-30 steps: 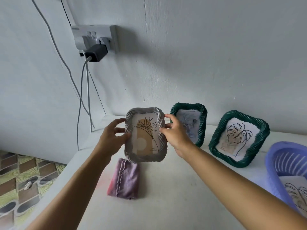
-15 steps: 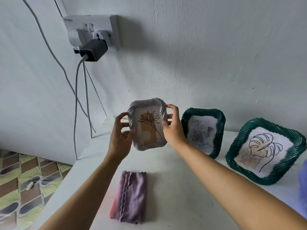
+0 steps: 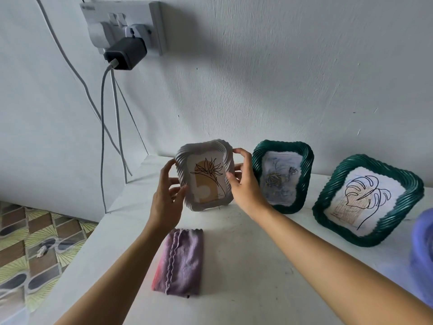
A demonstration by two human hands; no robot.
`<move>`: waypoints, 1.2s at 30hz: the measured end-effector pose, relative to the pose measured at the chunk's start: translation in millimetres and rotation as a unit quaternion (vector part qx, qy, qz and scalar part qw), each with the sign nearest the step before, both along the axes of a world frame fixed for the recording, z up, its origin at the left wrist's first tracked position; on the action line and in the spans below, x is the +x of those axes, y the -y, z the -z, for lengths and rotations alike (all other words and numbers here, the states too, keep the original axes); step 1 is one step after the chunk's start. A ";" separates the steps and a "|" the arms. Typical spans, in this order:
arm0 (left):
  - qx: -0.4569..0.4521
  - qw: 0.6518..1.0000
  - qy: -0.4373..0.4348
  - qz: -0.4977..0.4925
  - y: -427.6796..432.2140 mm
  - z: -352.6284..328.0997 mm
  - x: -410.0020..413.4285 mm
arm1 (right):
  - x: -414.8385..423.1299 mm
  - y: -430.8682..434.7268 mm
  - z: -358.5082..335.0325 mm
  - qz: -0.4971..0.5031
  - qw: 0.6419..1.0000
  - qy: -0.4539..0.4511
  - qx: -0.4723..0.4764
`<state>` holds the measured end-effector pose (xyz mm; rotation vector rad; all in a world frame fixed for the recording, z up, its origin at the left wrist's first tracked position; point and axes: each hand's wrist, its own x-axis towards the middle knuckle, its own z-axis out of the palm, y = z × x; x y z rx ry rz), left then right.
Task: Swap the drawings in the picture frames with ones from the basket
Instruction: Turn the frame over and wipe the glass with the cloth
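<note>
A white wavy picture frame (image 3: 206, 181) with a flower line drawing stands upright at the back of the white table (image 3: 246, 273). My left hand (image 3: 165, 202) grips its left edge, thumb at the top corner. My right hand (image 3: 246, 191) holds its right edge, a finger on the top corner and the thumb on the front rim. To the right stand two dark green frames: one (image 3: 282, 181) with a bluish rose picture, another (image 3: 367, 200) with a leaf line drawing. Only a slice of the purple basket (image 3: 423, 252) shows at the right border.
A folded purple cloth (image 3: 180, 261) lies on the table in front of the white frame. A wall socket with a black charger (image 3: 125, 52) hangs above left, its cables (image 3: 102, 137) trailing down the wall. The table's left edge drops to a tiled floor (image 3: 35, 242).
Both hands have carried the white frame away from me toward the wall and set its bottom edge down on the table beside the green frame. The view shifted left, so the basket is nearly out of sight.
</note>
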<state>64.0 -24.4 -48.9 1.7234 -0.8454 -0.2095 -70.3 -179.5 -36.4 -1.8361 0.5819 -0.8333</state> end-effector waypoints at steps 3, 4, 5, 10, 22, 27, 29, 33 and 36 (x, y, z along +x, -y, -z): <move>0.000 1.000 0.014 -0.006 0.0 -2.3 -3.9 | -3.3 -1.6 -0.6 -0.006 1.000 0.012 0.001; -0.001 1.000 0.018 -0.008 0.4 -3.0 -5.4 | -4.1 -1.9 -0.8 -0.008 1.000 0.016 0.003; 0.000 1.000 0.022 -0.009 0.8 -3.5 -6.5 | -4.8 -2.2 -1.2 -0.010 1.000 0.018 0.006; -0.013 1.000 0.009 -0.008 0.9 -2.6 -10.2 | -6.2 -2.6 -3.1 -0.009 1.000 0.011 0.023; -0.009 0.999 -0.039 -0.011 -3.3 3.5 -16.2 | -10.9 -10.5 -7.8 0.012 0.998 -0.033 0.048; -0.001 0.999 -0.041 -0.016 -5.2 2.1 -17.5 | -11.4 -12.9 -9.3 0.027 0.998 -0.047 0.039; -0.001 0.999 -0.043 -0.018 -5.7 -0.9 -19.6 | -11.8 -14.6 -10.7 0.036 0.998 -0.051 0.032; 0.000 0.999 -0.040 -0.029 -9.4 -6.9 -24.8 | -17.7 -17.7 -13.7 0.029 0.997 -0.061 0.032; -0.001 0.997 -0.021 -0.073 -15.1 -11.5 -33.2 | -31.1 -20.4 -21.1 0.005 0.997 -0.057 0.057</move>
